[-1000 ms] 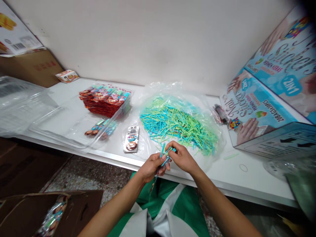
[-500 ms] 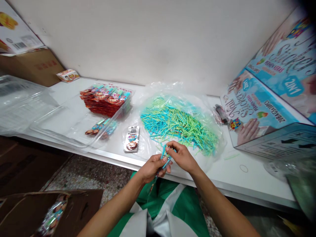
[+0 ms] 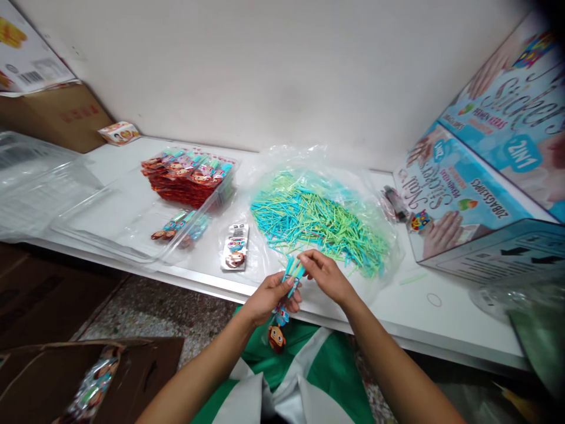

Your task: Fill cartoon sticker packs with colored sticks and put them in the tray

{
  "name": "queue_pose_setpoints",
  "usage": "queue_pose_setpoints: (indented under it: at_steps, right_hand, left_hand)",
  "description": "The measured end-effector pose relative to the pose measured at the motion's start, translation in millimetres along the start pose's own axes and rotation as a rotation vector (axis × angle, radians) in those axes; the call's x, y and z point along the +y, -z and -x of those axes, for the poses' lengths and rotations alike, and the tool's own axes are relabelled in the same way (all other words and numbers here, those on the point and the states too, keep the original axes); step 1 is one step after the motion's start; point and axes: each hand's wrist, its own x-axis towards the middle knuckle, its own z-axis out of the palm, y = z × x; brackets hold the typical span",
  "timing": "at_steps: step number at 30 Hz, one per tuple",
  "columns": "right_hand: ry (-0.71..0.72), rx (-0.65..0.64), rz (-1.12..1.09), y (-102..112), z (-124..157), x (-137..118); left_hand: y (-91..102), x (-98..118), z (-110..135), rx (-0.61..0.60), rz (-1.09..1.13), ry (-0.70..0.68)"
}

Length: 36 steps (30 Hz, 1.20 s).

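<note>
My left hand (image 3: 276,294) is closed around a small printed packet (image 3: 276,337) at the table's front edge. The packet's cartoon head hangs below my fingers. Several blue and green sticks (image 3: 293,270) stand up out of the same grip, slightly fanned. My right hand (image 3: 324,274) pinches at the upper ends of these sticks, its fingertips partly hiding them. Just beyond both hands, a large heap of loose blue and green sticks (image 3: 318,224) lies on a clear plastic bag (image 3: 391,235). A flat cartoon packet (image 3: 235,247) rests left of the heap.
At left, a clear plastic tray (image 3: 110,250) holds a stack of red cartoon packets (image 3: 180,182) and a few loose ones. Blue printed boxes (image 3: 463,200) stand at right. A rubber band (image 3: 434,300) lies near the front. An open carton (image 3: 145,377) is below left.
My left hand has turned and shifted slightly left, bringing the packet's cartoon head into view. The sticks now point more upright, and my right fingers have moved to their top ends.
</note>
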Motion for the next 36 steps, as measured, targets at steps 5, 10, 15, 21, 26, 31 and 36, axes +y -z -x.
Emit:
queue_pose_setpoints:
  at_steps: [5,10,15,21,26,31,36]
  right_hand:
    - [-0.062,0.018,0.331,-1,-8,30]
    - [-0.117,-0.095,0.951,-23,-18,39]
    - [-0.135,-0.147,0.984,-31,-34,39]
    - [-0.069,-0.117,0.913,-20,-36,43]
    - [-0.025,0.093,0.34,-4,-30,32]
    - [0.035,0.187,-0.119,-3,-20,2]
    - [0.091,0.233,-0.059,-16,-15,-5]
  left_hand:
    - [11.1,-1,5,0.087,0.022,0.041]
    - [12.8,-2,5,0.085,0.022,0.049]
    - [10.5,0,5,0.081,0.001,0.044]
    - [12.2,0,4,0.102,-0.011,0.04]
    - [12.3,-2,3,0.106,0.0,0.031]
    - [9.9,-2,1,0.098,0.007,0.031]
    - [6.3,-2,1,0.091,0.005,0.046]
